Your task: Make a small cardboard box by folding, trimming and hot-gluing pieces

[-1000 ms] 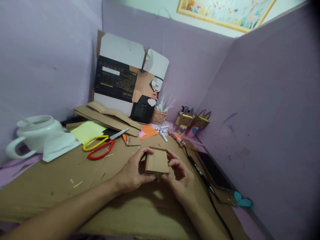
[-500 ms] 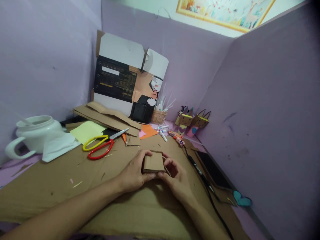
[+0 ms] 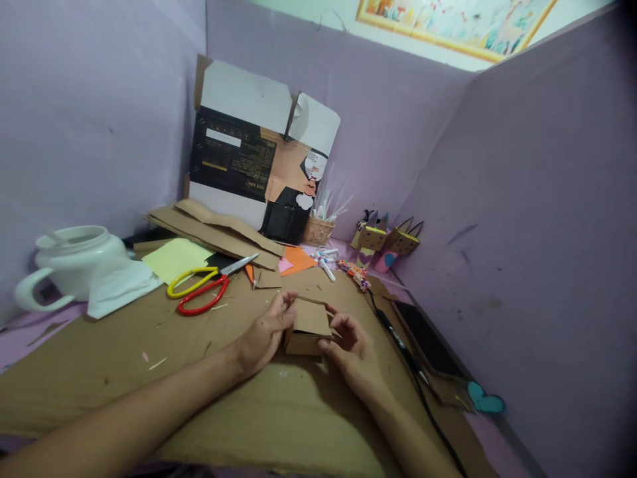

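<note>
A small cardboard box [image 3: 304, 344] sits on the cardboard sheet in front of me, its square top flap slightly raised along the near edge. My left hand [image 3: 265, 337] grips the left side, fingers around the far left corner. On the right side, my right hand [image 3: 353, 348] holds the box between thumb and curled fingers, the thumb at the near right corner. Scissors [image 3: 204, 287] with one yellow and one red handle lie open to the left, apart from both hands.
A white pot [image 3: 82, 262] stands far left beside yellow paper [image 3: 178, 257]. Cardboard strips [image 3: 219, 229] lie before a flattened printed box [image 3: 239, 156]. Right are a black-corded tool [image 3: 398, 342], a dark tablet-like slab [image 3: 430, 338] and a teal heart [image 3: 485, 398]. Markers [image 3: 326, 265] lie behind.
The box's near side now shows below the top flap, which has lifted a little. My left thumb has moved up from the near edge to the left side.
</note>
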Demonstrator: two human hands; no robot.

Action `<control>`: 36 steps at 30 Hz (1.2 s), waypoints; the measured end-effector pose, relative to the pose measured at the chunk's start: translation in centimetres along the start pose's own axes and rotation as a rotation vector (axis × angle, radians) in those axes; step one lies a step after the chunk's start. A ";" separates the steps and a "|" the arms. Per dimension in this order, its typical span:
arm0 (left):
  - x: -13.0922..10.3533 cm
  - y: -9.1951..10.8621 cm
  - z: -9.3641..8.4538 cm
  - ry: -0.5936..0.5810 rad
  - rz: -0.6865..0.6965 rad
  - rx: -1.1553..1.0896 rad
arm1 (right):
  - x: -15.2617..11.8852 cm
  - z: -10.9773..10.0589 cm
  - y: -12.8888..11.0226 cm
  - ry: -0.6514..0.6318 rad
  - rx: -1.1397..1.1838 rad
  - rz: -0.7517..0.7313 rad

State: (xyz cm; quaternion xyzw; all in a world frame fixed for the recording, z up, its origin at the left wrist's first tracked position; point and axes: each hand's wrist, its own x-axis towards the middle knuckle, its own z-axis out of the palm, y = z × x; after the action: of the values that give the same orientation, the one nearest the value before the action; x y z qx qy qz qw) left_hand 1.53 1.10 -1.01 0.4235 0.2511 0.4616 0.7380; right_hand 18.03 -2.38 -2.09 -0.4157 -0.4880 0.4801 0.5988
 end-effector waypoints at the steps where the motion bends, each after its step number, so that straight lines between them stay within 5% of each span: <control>1: 0.1 0.0 0.3 0.069 -0.002 -0.058 | 0.0 0.0 0.1 0.001 -0.002 -0.009; 4: 0.3 0.0 0.8 0.174 -0.022 -0.073 | -0.1 0.1 0.4 -0.009 -0.024 -0.040; 8: 0.6 -0.4 0.8 0.111 -0.011 0.104 | -0.3 0.1 0.7 -0.044 -0.035 -0.050; 24: 1.0 -1.0 0.2 0.173 0.063 0.309 | -0.6 -0.6 1.0 -0.096 -0.126 -0.106; 29: 1.2 -1.3 -0.9 0.258 0.177 0.478 | -0.5 -0.4 0.5 -0.071 -0.111 -0.088; 36: 0.3 -0.3 -1.2 0.199 0.239 0.775 | -0.5 -0.4 0.4 -0.085 -0.128 -0.094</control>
State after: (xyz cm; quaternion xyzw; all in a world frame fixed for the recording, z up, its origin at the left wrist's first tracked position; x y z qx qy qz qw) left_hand 0.85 1.76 -1.87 0.6495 0.4253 0.4538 0.4373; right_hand 18.31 -2.76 -2.64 -0.4089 -0.5616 0.4363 0.5718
